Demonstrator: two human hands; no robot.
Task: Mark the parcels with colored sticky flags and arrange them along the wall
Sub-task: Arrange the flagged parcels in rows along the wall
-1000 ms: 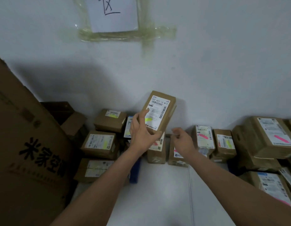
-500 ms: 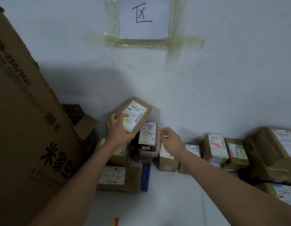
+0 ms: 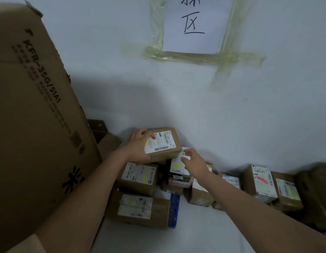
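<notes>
Against the foot of the wall (image 3: 268, 115), the parcel (image 3: 163, 144) with a yellow flag (image 3: 149, 142) on its label sits in the left hand (image 3: 140, 146), whose grip is curled over its near end, thumb on the label. A second ago that parcel was held up high and on end; now it has come down flat onto the stack, so I'd judge it nearly placed. Just right of the grip, the right hand (image 3: 193, 163) hovers with fingers spread, holding nothing, over a flagged white packet (image 3: 178, 166). Below the grip lie more labelled boxes (image 3: 138, 177); further right a row of parcels, one with a pink flag (image 3: 261, 180). Left of the grip looms a big carton (image 3: 30, 106). Everything rests on the pale floor (image 3: 186, 234), under a taped paper sign (image 3: 193, 24).
</notes>
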